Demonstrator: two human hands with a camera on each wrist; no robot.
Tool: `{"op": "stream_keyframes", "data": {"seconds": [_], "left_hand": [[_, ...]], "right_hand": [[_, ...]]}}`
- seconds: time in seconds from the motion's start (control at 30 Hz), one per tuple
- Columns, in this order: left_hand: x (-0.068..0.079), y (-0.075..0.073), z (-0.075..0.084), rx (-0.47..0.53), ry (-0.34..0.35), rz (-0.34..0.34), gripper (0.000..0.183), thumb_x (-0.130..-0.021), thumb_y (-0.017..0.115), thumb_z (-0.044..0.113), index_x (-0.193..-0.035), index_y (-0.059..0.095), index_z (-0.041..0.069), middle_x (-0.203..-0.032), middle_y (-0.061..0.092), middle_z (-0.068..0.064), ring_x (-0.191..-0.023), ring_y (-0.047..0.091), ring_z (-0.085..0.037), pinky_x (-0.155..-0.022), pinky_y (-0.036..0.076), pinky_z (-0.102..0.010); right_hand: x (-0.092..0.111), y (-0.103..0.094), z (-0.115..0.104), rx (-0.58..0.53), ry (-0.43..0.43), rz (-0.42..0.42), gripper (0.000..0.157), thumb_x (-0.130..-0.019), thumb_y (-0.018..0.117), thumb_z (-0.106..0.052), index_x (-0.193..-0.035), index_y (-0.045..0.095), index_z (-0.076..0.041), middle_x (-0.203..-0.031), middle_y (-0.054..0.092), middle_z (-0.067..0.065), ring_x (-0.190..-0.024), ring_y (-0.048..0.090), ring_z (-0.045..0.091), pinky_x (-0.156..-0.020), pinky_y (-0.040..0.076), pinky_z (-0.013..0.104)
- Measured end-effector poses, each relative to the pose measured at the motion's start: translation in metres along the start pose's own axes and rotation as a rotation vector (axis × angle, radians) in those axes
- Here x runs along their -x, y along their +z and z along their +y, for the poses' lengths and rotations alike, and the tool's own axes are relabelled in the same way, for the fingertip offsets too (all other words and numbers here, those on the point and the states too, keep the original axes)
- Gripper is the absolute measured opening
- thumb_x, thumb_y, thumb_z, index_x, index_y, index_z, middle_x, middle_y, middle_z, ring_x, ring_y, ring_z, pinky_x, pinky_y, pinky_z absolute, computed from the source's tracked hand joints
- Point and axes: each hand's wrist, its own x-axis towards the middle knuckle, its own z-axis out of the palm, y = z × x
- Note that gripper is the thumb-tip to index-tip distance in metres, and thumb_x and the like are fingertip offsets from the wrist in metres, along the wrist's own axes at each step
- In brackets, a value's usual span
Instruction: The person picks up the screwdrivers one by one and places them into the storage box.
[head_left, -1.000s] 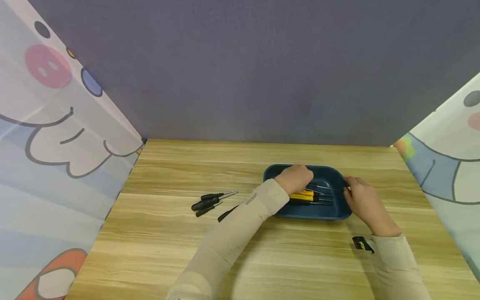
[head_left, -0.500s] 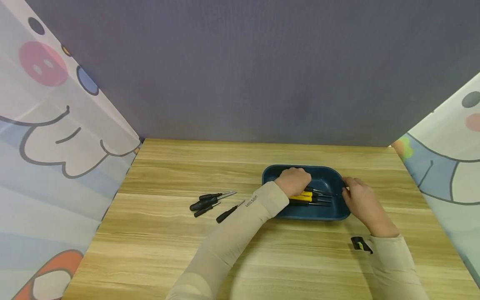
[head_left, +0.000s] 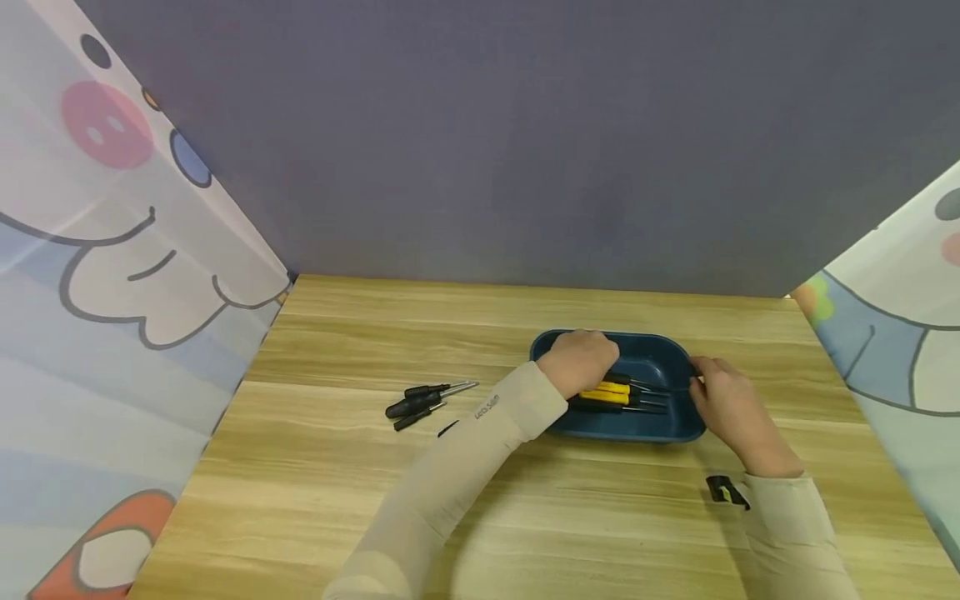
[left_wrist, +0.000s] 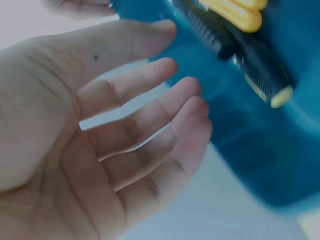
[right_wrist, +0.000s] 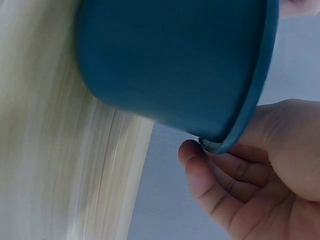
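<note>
A dark blue tray [head_left: 622, 432] on the wooden table holds several screwdrivers with yellow [head_left: 603, 397] and black handles, their shafts toward the right. My left hand [head_left: 577, 363] reaches over the tray's left part. In the left wrist view, its fingers [left_wrist: 145, 127] are loosely bent, with nothing between them and the thumb, beside the rim and the handles. At the tray's right end, my right hand [head_left: 729, 408] grips the rim; the right wrist view shows thumb and fingers [right_wrist: 202, 182] around the rim's corner.
Left of the tray lie three black-handled screwdrivers [head_left: 412, 406] close together. Another black handle end [head_left: 447, 428] pokes out from under the left sleeve. A grey panel [head_left: 480, 167] stands behind the table, and printed cloths [head_left: 150, 250] flank it.
My left hand has shifted slightly left over the tray, uncovering more of the yellow handles. Its sleeve now covers most of the lone screwdriver. The right hand has kept its grip on the rim.
</note>
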Motion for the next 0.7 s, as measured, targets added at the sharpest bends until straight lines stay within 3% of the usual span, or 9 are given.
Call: {"op": "stream_keyframes", "data": {"seconds": [0.1,0.23,0.47,0.7], "left_hand": [[0.012,-0.003,-0.008,0.008,0.007,0.002,0.016,-0.1,0.06,0.009,-0.09,0.067,0.019,-0.065,0.037,0.003,-0.057,0.033,-0.012,-0.049,0.034,-0.024],[0.028,-0.005,-0.019,0.0,0.004,0.013,0.014,-0.1,0.061,0.011,-0.091,0.068,0.019,-0.067,0.046,0.003,-0.059,0.037,-0.012,-0.052,0.036,-0.025],[0.062,-0.005,-0.039,-0.033,0.0,0.096,0.009,-0.098,0.066,0.017,-0.105,0.072,0.014,-0.093,0.064,-0.001,-0.082,0.058,-0.017,-0.074,0.049,-0.028],[0.097,-0.001,-0.056,-0.042,-0.068,0.145,0.021,-0.096,0.071,0.023,-0.113,0.072,0.012,-0.105,0.066,-0.005,-0.094,0.061,-0.024,-0.083,0.052,-0.034]], "right_hand": [[0.0,0.0,0.001,-0.001,-0.004,0.01,0.03,-0.088,0.062,0.011,-0.116,0.056,0.022,-0.096,0.06,0.034,-0.07,0.061,0.035,-0.058,0.051,0.048],[0.001,0.0,0.002,-0.001,-0.001,0.01,0.031,-0.088,0.062,0.011,-0.116,0.056,0.022,-0.096,0.06,0.034,-0.071,0.061,0.037,-0.058,0.052,0.05],[0.001,0.0,0.001,0.007,-0.005,0.017,0.03,-0.087,0.062,0.011,-0.114,0.056,0.023,-0.093,0.06,0.033,-0.07,0.06,0.037,-0.059,0.051,0.051],[0.001,0.0,0.002,0.002,-0.021,0.025,0.03,-0.086,0.062,0.012,-0.113,0.056,0.023,-0.093,0.06,0.034,-0.071,0.06,0.038,-0.059,0.051,0.052]]}}
